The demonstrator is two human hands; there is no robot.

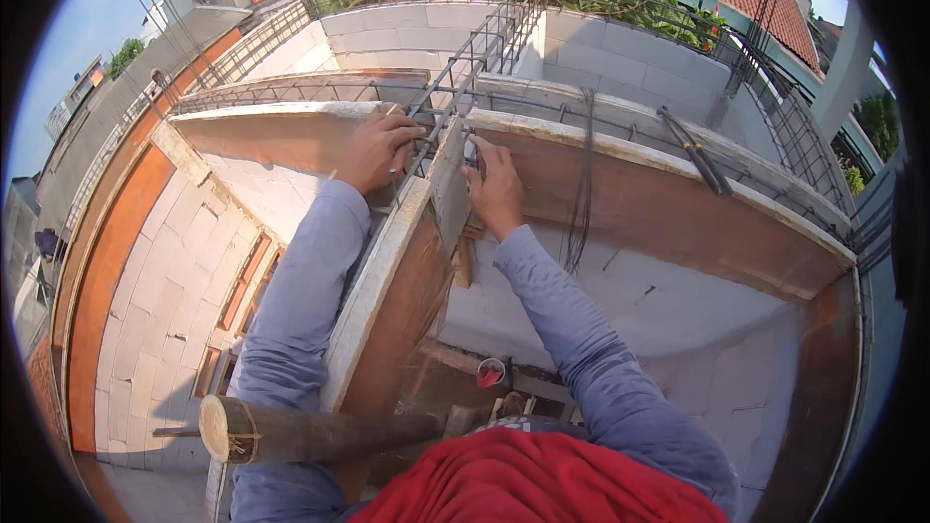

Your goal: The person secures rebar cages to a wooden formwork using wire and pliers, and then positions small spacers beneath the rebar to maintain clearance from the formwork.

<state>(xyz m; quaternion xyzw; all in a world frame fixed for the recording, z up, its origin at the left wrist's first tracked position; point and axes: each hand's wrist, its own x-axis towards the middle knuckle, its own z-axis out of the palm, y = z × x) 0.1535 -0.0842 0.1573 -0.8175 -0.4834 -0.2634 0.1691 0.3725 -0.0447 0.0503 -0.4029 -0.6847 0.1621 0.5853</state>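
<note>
My left hand (378, 153) is at the steel rebar cage (448, 97) where the beams cross. Its fingers are bent together against the bars, and what they pinch is hidden. Across the upright formwork board (448, 184), my right hand (498, 190) has its fingers curled round a small greyish thing at the board's edge, too covered to name. A bundle of thin tie wire (585, 174) hangs over the right-hand formwork panel (659, 199). Farther right, dark-handled pincers (696, 150) lie across the top of that beam.
A bamboo pole (310, 434) juts across below my left forearm. Deep drops lie on both sides of the middle board, with a bucket (490, 373) far below. Pale block walls (620, 53) stand beyond, and upright rebar rods (155, 15) rise at far left.
</note>
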